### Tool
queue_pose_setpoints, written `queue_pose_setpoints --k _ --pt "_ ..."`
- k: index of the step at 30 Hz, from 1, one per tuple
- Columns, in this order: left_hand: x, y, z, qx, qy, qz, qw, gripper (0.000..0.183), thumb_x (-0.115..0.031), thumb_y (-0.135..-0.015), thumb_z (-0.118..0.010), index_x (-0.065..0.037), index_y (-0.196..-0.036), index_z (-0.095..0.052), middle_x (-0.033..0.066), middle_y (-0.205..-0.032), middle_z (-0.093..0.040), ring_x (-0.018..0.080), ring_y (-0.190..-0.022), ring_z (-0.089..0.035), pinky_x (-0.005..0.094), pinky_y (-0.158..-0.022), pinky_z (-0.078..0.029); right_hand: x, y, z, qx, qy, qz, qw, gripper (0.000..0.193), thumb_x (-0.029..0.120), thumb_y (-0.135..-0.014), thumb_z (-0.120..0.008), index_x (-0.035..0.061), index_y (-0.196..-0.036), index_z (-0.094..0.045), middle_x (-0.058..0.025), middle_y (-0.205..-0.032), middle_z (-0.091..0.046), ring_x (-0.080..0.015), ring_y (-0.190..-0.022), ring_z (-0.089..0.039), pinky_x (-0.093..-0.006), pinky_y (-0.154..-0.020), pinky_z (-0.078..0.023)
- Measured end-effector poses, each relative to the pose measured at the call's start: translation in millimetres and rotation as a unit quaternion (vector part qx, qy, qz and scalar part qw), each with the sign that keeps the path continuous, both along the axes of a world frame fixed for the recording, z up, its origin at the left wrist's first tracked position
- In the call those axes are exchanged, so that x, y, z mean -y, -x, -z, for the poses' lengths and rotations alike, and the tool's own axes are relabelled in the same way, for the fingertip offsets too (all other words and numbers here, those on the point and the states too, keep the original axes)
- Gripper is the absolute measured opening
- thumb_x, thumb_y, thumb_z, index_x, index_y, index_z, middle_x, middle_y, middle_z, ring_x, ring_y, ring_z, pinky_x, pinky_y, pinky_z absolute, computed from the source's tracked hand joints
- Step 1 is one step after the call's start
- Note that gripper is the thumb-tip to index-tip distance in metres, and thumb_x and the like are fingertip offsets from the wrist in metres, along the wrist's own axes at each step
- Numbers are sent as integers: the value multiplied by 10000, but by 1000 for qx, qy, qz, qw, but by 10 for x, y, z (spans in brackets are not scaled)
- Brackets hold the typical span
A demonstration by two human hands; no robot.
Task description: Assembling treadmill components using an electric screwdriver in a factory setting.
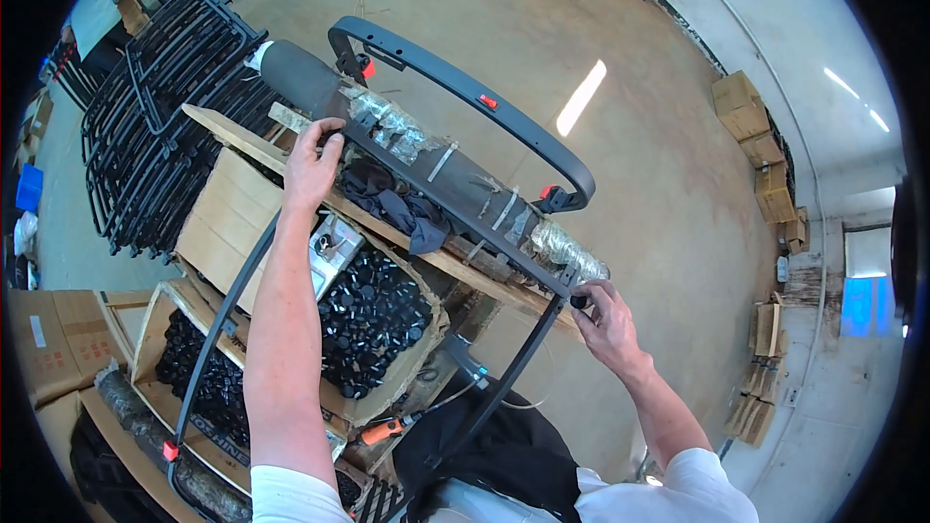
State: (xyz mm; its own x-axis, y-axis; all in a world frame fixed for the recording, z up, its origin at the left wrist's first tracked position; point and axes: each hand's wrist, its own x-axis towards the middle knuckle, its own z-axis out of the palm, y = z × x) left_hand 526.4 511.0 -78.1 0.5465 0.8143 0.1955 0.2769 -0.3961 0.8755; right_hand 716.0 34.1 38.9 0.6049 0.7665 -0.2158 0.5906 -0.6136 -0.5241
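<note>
A black metal tube frame (448, 196) lies across a padded support roll (302, 76), its two side tubes coming back toward me. My left hand (312, 167) is closed at the frame's far-left corner, thumb and fingers pinched around a small dark piece mostly hidden by them. At the near-right corner, my right hand (612, 325) pinches a small round black plastic cap (578, 301) close beside the tube. Beyond the roll, a curved end of black tube (475, 97) with red clips (488, 102) stands up.
Below my left arm sit cardboard boxes (431, 339) holding many black plastic caps (373, 324). An orange-handled power tool (386, 429) lies near my lap. Stacked black frames (155, 126) fill the left, with a person (97, 19) behind. Cartons (741, 105) line the right wall.
</note>
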Motion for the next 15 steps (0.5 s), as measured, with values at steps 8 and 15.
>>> queue_pose_setpoints --k 8,15 --pt "17 11 93 46 25 -4 999 241 -107 -1017 -647 -121 -1246 -719 68 -1247 -714 221 -1149 -675 353 -1016 -512 112 60 173 8 -21 -63 998 362 3 -876 -749 56 -1227 -679 -114 -1193 -646 -218 -829 -666 -343 -724 -580" --pt "-83 78 105 48 59 33 997 267 -109 -1058 -558 -137 -1259 -731 83 -1312 -682 227 -1203 -658 341 -1066 -485 18 104 116 36 0 -94 995 352 -16 -880 -745 40 -1222 -684 -128 -1206 -646 -277 -894 -701 -380 -754 -599"
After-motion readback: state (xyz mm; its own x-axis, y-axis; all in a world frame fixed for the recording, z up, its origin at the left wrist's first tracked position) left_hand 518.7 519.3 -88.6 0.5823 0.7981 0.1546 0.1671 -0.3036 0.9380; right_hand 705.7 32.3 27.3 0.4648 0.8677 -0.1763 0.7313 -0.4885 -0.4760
